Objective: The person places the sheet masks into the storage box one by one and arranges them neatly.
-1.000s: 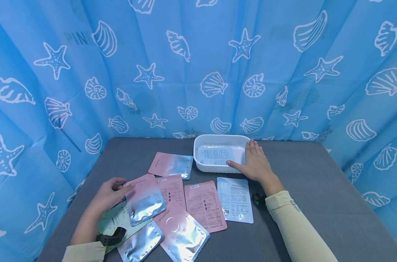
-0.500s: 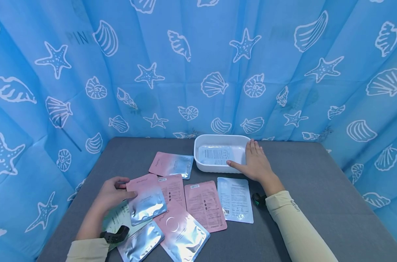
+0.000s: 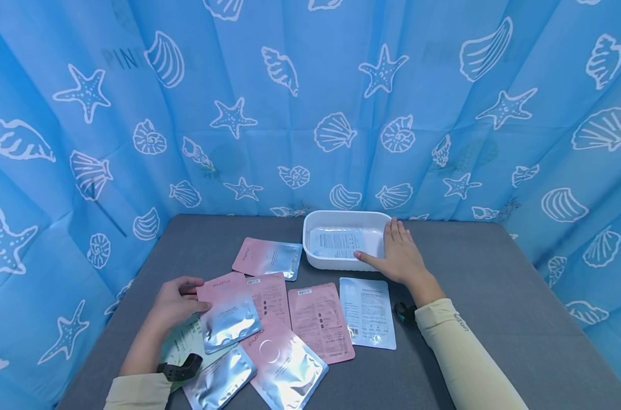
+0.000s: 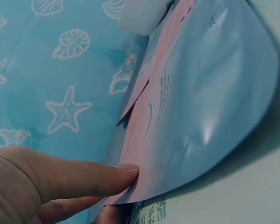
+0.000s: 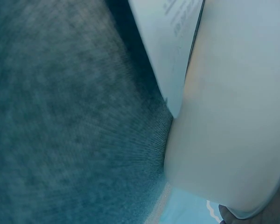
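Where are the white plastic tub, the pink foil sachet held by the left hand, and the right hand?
White plastic tub (image 3: 310,228), head view, left rim.
Pink foil sachet (image 3: 228,310), head view, centre of face.
Right hand (image 3: 402,256), head view, back of hand.

Your sachets (image 3: 228,310) run pink into silver; the tub (image 3: 341,219) is white, the bench (image 3: 494,296) grey — the curtain (image 3: 310,102) blue with white shells and starfish.

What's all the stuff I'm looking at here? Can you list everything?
Sachets: about eight; mostly pink and silver, one pale blue, one greenish; spread over the table's near left.
Tub: one, white, mid-table, a pale sachet inside.
Table: one, grey.
Curtain: blue with white shells and starfish, all round.
Left hand: pinches a pink sachet.
Right hand: rests against the tub's right side.
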A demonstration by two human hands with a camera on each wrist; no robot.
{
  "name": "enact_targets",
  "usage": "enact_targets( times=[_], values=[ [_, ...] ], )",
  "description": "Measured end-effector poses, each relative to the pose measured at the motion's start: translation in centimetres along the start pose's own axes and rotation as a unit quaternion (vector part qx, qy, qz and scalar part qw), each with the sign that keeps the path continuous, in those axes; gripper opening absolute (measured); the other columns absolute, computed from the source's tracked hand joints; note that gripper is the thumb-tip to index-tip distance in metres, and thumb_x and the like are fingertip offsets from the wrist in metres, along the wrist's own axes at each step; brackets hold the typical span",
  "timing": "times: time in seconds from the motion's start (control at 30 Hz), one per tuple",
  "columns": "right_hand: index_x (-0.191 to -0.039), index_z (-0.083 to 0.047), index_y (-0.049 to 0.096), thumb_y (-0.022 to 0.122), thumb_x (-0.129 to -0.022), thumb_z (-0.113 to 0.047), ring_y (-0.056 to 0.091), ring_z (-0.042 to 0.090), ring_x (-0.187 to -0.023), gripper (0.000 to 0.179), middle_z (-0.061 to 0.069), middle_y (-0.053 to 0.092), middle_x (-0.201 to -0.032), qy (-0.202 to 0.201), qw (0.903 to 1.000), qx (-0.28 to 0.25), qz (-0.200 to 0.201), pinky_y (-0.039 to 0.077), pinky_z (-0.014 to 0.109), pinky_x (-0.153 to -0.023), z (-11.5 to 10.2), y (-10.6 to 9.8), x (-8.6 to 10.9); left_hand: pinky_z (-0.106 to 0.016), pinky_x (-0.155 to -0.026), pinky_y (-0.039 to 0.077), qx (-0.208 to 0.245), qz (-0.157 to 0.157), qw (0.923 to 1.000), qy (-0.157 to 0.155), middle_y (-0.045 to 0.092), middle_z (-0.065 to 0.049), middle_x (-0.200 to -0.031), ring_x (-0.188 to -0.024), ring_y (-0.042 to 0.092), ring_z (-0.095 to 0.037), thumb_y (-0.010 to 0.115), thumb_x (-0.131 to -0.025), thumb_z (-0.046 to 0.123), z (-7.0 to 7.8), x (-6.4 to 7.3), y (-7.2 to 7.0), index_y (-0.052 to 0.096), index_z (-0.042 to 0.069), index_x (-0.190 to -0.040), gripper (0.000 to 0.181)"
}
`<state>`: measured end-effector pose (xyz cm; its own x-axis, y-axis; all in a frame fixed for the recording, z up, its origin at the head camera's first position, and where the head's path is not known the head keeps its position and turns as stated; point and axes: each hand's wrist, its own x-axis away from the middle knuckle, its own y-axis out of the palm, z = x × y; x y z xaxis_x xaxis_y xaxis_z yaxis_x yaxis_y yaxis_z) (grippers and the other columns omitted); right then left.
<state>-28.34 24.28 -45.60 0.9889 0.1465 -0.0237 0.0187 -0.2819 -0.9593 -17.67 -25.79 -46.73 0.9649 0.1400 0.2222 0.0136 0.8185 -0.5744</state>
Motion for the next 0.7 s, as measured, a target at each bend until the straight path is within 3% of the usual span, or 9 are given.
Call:
enact_targets(
  times=[0.23, 0.47, 0.7],
  values=[
    [-0.164, 0.013, 0.003, 0.053, -0.09, -0.084, -0.001, 0.049, -0.163, 0.132, 0.031, -0.005, -0.174, 0.0, 1.0, -0.001, -0.002, 0.003, 0.061, -0.133, 0.1, 0.1, 0.1, -0.034, -0.086, 0.056, -0.007, -0.003, 1.0, 0.0, 0.063, -0.028, -0.133, -0.109, 0.063, -0.035, 0.081, -0.092, 0.011, 0.0, 0.2, -0.3, 0.06, -0.002, -0.143, 0.057],
    [-0.164, 0.013, 0.002, 0.052, -0.09, -0.084, -0.002, 0.048, -0.164, 0.132, 0.031, -0.005, -0.175, 0.001, 1.0, 0.002, -0.004, 0.003, 0.06, -0.133, 0.1, 0.1, 0.1, -0.029, -0.08, 0.056, 0.016, 0.011, 0.9998, 0.003, 0.062, -0.027, -0.132, -0.106, 0.064, -0.033, 0.082, -0.09, 0.01, -0.3, 0.2, -0.8, 0.061, -0.002, -0.144, 0.059],
    [-0.164, 0.013, 0.002, 0.053, -0.09, -0.084, -0.003, 0.048, -0.164, 0.132, 0.031, -0.005, -0.174, 0.0, 1.0, -0.005, -0.004, 0.002, 0.061, -0.133, 0.0, -0.1, 0.1, -0.038, -0.086, 0.065, 0.05, 0.015, 0.9986, -0.005, 0.053, -0.029, -0.14, -0.109, 0.067, -0.036, 0.079, -0.093, 0.009, -0.4, 0.2, -1.4, 0.056, -0.003, -0.149, 0.062]
  ],
)
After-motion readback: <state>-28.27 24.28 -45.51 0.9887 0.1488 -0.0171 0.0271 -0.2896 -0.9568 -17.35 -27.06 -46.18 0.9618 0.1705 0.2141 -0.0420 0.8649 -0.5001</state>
